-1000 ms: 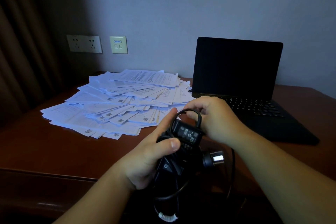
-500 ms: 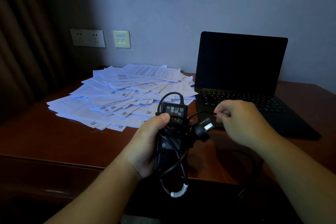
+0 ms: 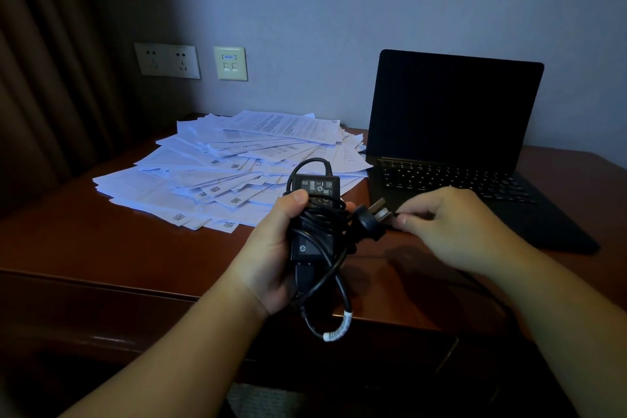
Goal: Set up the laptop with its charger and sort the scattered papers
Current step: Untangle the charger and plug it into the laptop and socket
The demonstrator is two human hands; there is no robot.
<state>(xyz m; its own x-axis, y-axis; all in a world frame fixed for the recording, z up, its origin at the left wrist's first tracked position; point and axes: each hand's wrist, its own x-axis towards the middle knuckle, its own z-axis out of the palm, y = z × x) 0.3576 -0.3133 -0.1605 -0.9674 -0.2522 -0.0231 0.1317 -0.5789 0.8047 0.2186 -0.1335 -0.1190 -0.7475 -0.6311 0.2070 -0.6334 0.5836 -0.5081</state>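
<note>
My left hand (image 3: pixel 271 254) grips a black laptop charger (image 3: pixel 314 214), a brick with its cable wound round it, above the desk's front edge. The wall plug (image 3: pixel 371 217) sticks out to the right of the bundle. My right hand (image 3: pixel 451 227) pinches a thin stretch of the charger cable just right of the plug. A black laptop (image 3: pixel 451 132) stands open with a dark screen at the right. A spread of scattered white papers (image 3: pixel 237 173) covers the desk's left half.
The dark wooden desk (image 3: pixel 101 248) stands against a pale wall. A double power socket (image 3: pixel 167 60) and a data socket plate (image 3: pixel 230 63) are on the wall above the papers. A brown curtain (image 3: pixel 44 78) hangs at the left.
My left hand has lifted the charger higher. My right hand has let go of the bundle's top and moved right, drawing a cable end away from it.
</note>
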